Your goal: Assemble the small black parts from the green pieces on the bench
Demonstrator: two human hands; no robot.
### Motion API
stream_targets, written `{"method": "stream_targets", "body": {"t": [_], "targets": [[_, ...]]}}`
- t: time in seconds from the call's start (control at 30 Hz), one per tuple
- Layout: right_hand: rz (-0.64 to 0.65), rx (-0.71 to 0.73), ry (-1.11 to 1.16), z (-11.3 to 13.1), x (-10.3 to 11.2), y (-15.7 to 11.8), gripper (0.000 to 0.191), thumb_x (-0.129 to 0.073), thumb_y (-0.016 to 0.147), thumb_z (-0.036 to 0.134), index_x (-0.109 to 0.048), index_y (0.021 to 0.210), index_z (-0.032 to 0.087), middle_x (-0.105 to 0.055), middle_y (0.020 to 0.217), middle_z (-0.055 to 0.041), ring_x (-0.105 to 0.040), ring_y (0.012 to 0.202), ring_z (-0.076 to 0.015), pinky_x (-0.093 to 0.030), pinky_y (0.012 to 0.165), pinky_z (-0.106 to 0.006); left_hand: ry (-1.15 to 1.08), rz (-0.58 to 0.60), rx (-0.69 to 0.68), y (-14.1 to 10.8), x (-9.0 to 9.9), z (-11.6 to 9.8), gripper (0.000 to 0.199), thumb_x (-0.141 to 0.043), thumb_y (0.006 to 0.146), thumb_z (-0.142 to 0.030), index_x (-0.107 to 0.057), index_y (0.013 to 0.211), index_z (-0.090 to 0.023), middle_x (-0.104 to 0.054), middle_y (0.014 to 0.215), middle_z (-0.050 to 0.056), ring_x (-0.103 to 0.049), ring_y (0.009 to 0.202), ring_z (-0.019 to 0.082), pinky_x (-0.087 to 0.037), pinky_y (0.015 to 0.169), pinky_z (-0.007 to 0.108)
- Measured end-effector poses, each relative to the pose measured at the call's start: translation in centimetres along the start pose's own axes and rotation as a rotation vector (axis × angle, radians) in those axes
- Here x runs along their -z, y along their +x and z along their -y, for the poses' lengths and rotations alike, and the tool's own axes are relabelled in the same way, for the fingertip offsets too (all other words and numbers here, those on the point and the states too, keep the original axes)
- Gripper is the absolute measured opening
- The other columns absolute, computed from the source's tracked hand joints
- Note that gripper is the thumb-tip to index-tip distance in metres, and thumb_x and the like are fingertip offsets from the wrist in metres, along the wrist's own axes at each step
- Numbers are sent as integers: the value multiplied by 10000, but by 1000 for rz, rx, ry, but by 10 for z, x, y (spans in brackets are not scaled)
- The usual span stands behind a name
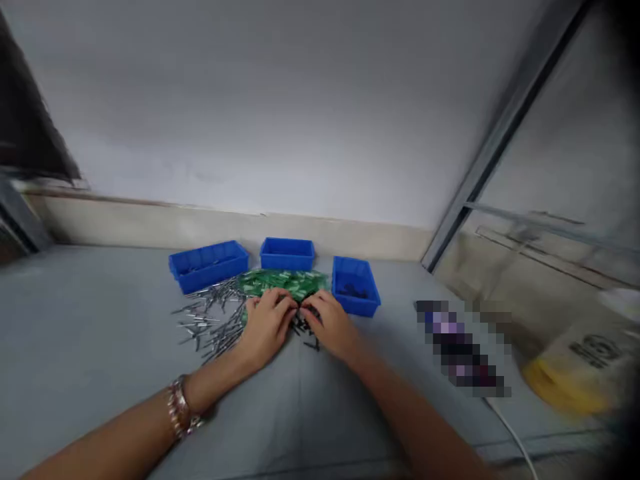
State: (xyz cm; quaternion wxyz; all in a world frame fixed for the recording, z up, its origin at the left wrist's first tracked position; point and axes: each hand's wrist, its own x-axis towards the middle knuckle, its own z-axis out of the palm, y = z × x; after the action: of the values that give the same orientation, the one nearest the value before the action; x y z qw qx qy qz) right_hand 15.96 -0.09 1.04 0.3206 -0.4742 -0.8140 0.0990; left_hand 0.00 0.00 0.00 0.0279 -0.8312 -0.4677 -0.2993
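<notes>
Your left hand [267,327] and right hand [330,325] are curving half open around small black parts [305,325], any grip unclear, beside green pieces [280,283]; steel pins [207,321] are spreading left, blue bins [287,254] are standing far, and a bag [585,367] on the right is showing blurred, unreadable lettering

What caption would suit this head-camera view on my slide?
Left hand and right hand over dark bits by green pieces, metal pins and three blue bins.
</notes>
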Motion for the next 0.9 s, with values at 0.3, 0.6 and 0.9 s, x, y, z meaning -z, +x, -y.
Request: {"method": "stream_targets", "body": {"t": [0.3,0.6,0.9], "targets": [[-30,16,40,-3,0,0,78,-482,829,173,-558,810,174,-527,851,-48,-493,852,-167,-408,775,-302,-12,20,27,2,1,-3,176,-372,891,-228,-547,907,-215,-517,1026,59,-464,971,235,-289,771,406],[-31,35,80,-4,1,0,68,-478,819,152,-535,840,182,-512,857,-39,-500,822,-156,-410,746,-294,-18,14,14,2,3,-4,191,-363,894,-223,-550,857,-211,-522,1031,55,-472,960,230,-291,762,408],[-53,21,99,-5,0,0,138,-426,868,247,-551,851,190,-518,830,-35,-506,810,-150,-403,744,-288,-59,-48,13,1,3,-4,134,-382,884,-201,-513,903,-215,-524,1023,54,-472,979,222,-283,760,386]]}}
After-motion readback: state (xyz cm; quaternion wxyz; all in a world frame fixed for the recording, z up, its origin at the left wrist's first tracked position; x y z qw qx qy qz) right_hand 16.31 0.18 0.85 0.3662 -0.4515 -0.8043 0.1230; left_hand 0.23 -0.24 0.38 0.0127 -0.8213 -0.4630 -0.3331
